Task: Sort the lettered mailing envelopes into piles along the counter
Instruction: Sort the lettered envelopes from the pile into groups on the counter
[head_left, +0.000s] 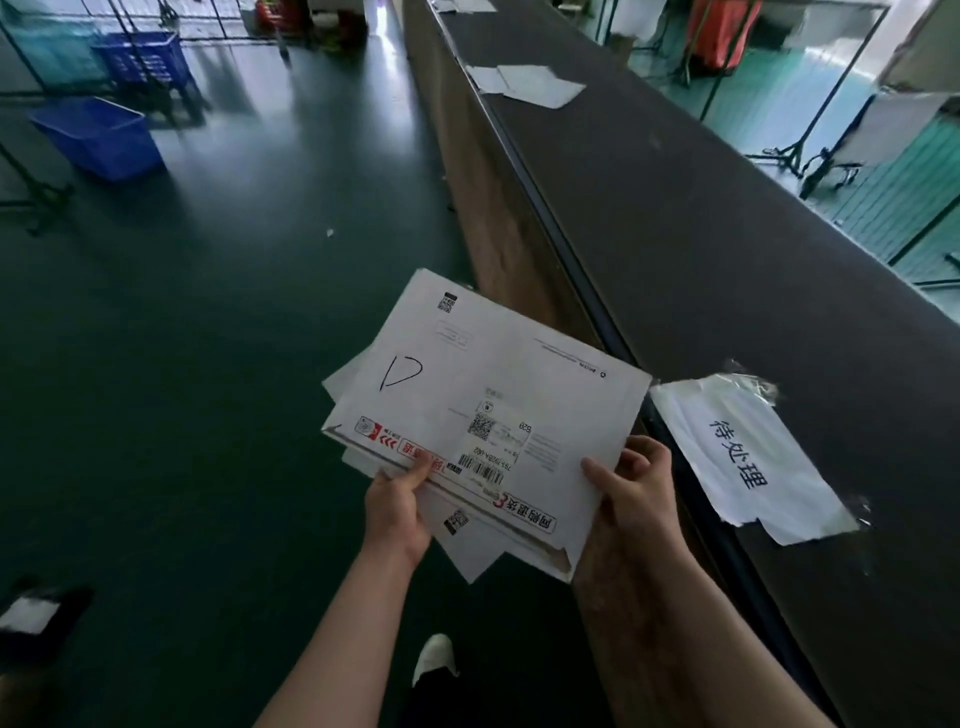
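The person stands beside the long dark counter (701, 218), which runs from the lower right of the frame to the upper middle, and holds a fanned stack of white cardboard mailing envelopes (483, 415) in the lower middle of the frame, out over the dark green floor (208, 338) just left of the counter edge. The top envelope carries a handwritten black letter "D" (400, 371) and a barcode sticker. I judge that the step in hand is reading this letter and choosing the pile for it.

The left hand (397, 512) grips the near edge of the stack: its thumb lies on top, on the red printed strip, and the fingers are hidden under the paper. The right hand (631, 486) holds the near right corner, with the thumb on the top envelope and the fingers curled behind the edge. So the stack lies between the two hands, and most of it reaches away from the fingers toward the upper part of the frame.

On the counter just right of the stack, a white paper sign with black Chinese characters (748, 457) is taped down. Far along the counter, in the upper middle, lies a small pile of white envelopes (524, 85); its letter is too small to read. The next move probably calls for the right hand to slide the "D" envelope off while the left hand keeps the others, then to carry it to the correct pile.

Blue plastic crates (98, 137) stand in the upper left.
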